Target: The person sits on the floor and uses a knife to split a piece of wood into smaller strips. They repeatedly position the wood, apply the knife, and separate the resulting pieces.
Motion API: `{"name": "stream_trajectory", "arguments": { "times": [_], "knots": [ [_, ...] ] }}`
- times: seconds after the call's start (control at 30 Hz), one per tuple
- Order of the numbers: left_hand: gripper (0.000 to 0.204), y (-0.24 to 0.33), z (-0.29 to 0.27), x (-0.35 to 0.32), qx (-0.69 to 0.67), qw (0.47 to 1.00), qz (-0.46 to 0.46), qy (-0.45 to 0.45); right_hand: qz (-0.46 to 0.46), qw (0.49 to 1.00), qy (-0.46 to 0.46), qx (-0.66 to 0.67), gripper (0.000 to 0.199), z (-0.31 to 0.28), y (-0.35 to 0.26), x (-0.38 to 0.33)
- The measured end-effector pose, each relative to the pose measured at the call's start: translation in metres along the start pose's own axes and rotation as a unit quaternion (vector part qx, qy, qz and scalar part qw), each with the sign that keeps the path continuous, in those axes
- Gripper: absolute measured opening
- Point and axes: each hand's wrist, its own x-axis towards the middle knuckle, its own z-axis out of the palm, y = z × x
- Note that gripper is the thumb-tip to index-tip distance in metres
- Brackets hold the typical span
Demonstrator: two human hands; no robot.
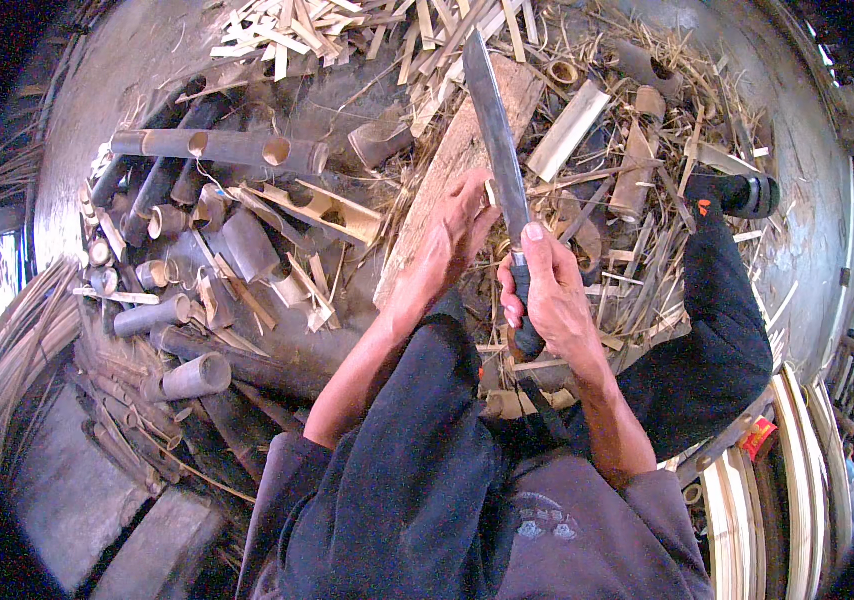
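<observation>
My right hand [552, 295] is closed around the dark wrapped handle of a machete [499, 130], thumb up near the base of the blade. The long grey blade points away from me and slightly left. Just left of the blade, my left hand [459, 225] has bent fingers around a small pale bamboo piece [492, 192], seen nearly end-on and mostly hidden by the fingers. Beneath both hands lies a long, rough wooden board [437, 185], slanting from near my knees to the far right.
Cut bamboo tubes [217, 146] and split pieces crowd the left. Pale strips [292, 30] are heaped at the far side. Shavings and offcuts [637, 150] cover the ground at right, near my shoe [750, 196]. Long pale slats [797, 480] lie at my right side.
</observation>
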Motion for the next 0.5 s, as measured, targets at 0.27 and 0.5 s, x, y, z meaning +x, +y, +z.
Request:
{"name": "stream_trajectory", "arguments": {
  "times": [0.27,0.5],
  "knots": [
    [0.030,-0.002,-0.001,0.002,0.006,1.000,0.005,-0.013,-0.039,0.995,0.014,-0.086,0.045,0.002,0.001,0.000],
    [0.031,-0.005,0.000,0.004,0.010,1.000,0.007,0.017,-0.100,0.981,0.029,-0.160,0.048,0.006,0.007,0.003]
  ]
}}
